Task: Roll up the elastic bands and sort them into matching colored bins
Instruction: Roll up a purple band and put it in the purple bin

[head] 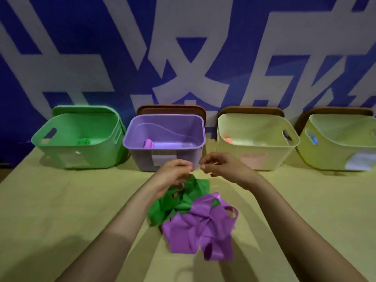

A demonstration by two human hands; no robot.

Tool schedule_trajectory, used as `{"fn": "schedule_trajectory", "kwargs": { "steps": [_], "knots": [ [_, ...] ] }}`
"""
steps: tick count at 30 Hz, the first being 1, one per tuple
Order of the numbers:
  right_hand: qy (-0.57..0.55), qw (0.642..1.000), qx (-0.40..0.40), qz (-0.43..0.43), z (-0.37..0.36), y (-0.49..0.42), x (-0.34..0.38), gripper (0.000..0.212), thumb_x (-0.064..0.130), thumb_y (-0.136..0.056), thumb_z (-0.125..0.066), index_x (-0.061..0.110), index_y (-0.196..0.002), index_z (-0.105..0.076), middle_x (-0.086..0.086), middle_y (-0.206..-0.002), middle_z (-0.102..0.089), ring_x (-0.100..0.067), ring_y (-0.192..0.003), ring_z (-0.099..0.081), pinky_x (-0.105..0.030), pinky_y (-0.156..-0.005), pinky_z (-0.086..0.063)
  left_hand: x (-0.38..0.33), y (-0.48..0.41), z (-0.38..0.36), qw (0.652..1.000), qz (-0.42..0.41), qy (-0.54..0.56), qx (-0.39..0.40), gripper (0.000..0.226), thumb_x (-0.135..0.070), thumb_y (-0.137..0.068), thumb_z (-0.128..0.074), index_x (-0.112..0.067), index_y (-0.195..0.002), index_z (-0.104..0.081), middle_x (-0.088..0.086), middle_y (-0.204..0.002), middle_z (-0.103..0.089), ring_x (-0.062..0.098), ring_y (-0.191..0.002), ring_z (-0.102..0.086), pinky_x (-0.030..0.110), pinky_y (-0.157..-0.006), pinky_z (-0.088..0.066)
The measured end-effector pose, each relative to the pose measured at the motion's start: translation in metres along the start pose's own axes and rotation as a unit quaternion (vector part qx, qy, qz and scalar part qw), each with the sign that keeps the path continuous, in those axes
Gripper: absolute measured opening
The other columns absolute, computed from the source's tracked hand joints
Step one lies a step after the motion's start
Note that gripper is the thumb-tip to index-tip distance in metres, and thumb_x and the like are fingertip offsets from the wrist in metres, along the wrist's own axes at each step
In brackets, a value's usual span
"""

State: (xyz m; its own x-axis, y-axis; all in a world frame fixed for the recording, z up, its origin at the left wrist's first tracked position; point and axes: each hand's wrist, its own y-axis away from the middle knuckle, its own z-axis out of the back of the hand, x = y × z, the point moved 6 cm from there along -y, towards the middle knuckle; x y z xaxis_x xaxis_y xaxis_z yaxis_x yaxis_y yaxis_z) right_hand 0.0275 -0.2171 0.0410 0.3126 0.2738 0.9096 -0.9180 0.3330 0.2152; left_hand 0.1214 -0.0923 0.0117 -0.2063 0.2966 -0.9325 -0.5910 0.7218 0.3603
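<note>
Tan tabletop (61, 210) bears crumpled, glossy ribbons: green band (179, 200) and purple band (199, 226). The left hand (173, 171) pinches the green band; the right hand (221, 167) curls, grip unclear.

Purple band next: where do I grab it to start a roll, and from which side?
Probably pinch the loose end of the purple band that sticks out toward you, coming in from the near side. It lies flat and free on the table there, while the heap's far side overlaps the green band.
</note>
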Motion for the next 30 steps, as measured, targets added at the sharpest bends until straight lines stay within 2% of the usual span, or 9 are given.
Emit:
{"fn": "schedule_trajectory", "kwargs": {
  "steps": [5,8,11,14,20,23,25,28,30],
  "knots": [
    [0.227,0.969,0.098,0.022,-0.048,0.008,-0.055,0.04,0.024,-0.082,-0.074,0.014,-0.119,-0.063,-0.001,-0.113,-0.064,-0.012,-0.1,-0.057,-0.02,-0.088,-0.043,0.061,0.001,-0.005,0.981,-0.059,-0.159,0.091,0.032,-0.008,-0.078,-0.076,-0.016,-0.107,-0.065,-0.002,-0.1,-0.065,0.007,-0.092,-0.061,0.012,-0.081,-0.047],
    [0.307,0.947,0.067,0.06,-0.053,0.017,-0.072,0.036,0.027,-0.085,-0.07,0.018,-0.12,-0.064,0.004,-0.104,-0.063,-0.011,-0.091,-0.054,-0.018,-0.074,-0.04,0.081,-0.001,-0.007,0.944,-0.114,-0.289,0.108,0.032,-0.016,-0.076,-0.079,-0.019,-0.106,-0.066,-0.01,-0.099,-0.062,-0.004,-0.091,-0.057,0.004,-0.082,-0.041],
    [0.26,0.96,-0.043,0.098,-0.044,0.027,-0.076,0.023,0.026,-0.093,-0.06,0.013,-0.11,-0.068,-0.001,-0.097,-0.067,-0.017,-0.087,-0.058,-0.02,-0.073,-0.04,0.081,-0.003,0.004,0.934,-0.212,-0.287,0.0,0.013,-0.025,-0.078,-0.077,-0.021,-0.088,-0.07,0.002,-0.092,-0.064,0.004,-0.081,-0.057,0.016,-0.075,-0.042],
    [0.257,0.955,-0.083,0.126,-0.045,0.041,-0.074,0.028,0.028,-0.098,-0.052,0.007,-0.101,-0.07,-0.006,-0.092,-0.068,-0.015,-0.081,-0.055,-0.019,-0.068,-0.039,0.08,0.008,0.009,0.933,-0.254,-0.248,-0.054,0.01,-0.023,-0.081,-0.074,-0.025,-0.073,-0.068,-0.004,-0.075,-0.065,0.005,-0.071,-0.054,0.026,-0.071,-0.041],
    [0.17,0.937,-0.203,0.226,-0.024,0.07,-0.023,0.028,0.022,-0.098,-0.051,0.001,-0.1,-0.068,-0.011,-0.094,-0.067,-0.022,-0.088,-0.06,-0.029,-0.077,-0.044,0.04,0.035,0.02,0.944,-0.278,-0.108,-0.144,0.014,-0.016,-0.092,-0.061,-0.018,-0.079,-0.066,0.0,-0.072,-0.065,0.011,-0.068,-0.061,0.032,-0.071,-0.052],
    [0.127,0.937,-0.221,0.239,-0.02,0.074,0.001,0.025,0.024,-0.099,-0.049,0.008,-0.098,-0.068,-0.002,-0.086,-0.066,-0.01,-0.077,-0.058,-0.024,-0.07,-0.044,0.006,0.043,0.015,0.94,-0.294,-0.045,-0.169,0.011,-0.011,-0.095,-0.055,-0.015,-0.085,-0.06,0.0,-0.074,-0.057,0.012,-0.062,-0.053,0.026,-0.059,-0.046],
    [0.076,0.938,-0.241,0.237,-0.015,0.07,0.012,0.024,0.025,-0.1,-0.048,0.011,-0.092,-0.066,0.001,-0.077,-0.06,-0.008,-0.07,-0.052,-0.026,-0.065,-0.04,-0.012,0.05,0.009,0.933,-0.3,-0.053,-0.19,0.003,-0.016,-0.096,-0.054,-0.015,-0.094,-0.056,-0.001,-0.088,-0.057,0.011,-0.075,-0.054,0.017,-0.063,-0.041],
    [-0.043,0.951,-0.203,0.23,-0.013,0.061,0.021,0.023,0.026,-0.1,-0.048,0.019,-0.086,-0.065,-0.001,-0.077,-0.059,-0.012,-0.074,-0.053,-0.028,-0.067,-0.042,-0.024,0.059,-0.004,0.924,-0.332,-0.117,-0.147,0.038,-0.036,-0.086,-0.067,-0.02,-0.118,-0.052,-0.002,-0.12,-0.05,0.008,-0.106,-0.051,0.017,-0.083,-0.04],
    [-0.107,0.955,-0.164,0.222,-0.016,0.056,0.022,0.021,0.026,-0.1,-0.048,0.017,-0.092,-0.065,-0.003,-0.082,-0.062,-0.015,-0.079,-0.057,-0.028,-0.07,-0.047,-0.018,0.064,-0.02,0.939,-0.304,-0.152,-0.059,0.058,-0.039,-0.078,-0.075,-0.026,-0.127,-0.046,-0.012,-0.117,-0.051,0.0,-0.104,-0.05,0.02,-0.085,-0.042]
  ]
}}
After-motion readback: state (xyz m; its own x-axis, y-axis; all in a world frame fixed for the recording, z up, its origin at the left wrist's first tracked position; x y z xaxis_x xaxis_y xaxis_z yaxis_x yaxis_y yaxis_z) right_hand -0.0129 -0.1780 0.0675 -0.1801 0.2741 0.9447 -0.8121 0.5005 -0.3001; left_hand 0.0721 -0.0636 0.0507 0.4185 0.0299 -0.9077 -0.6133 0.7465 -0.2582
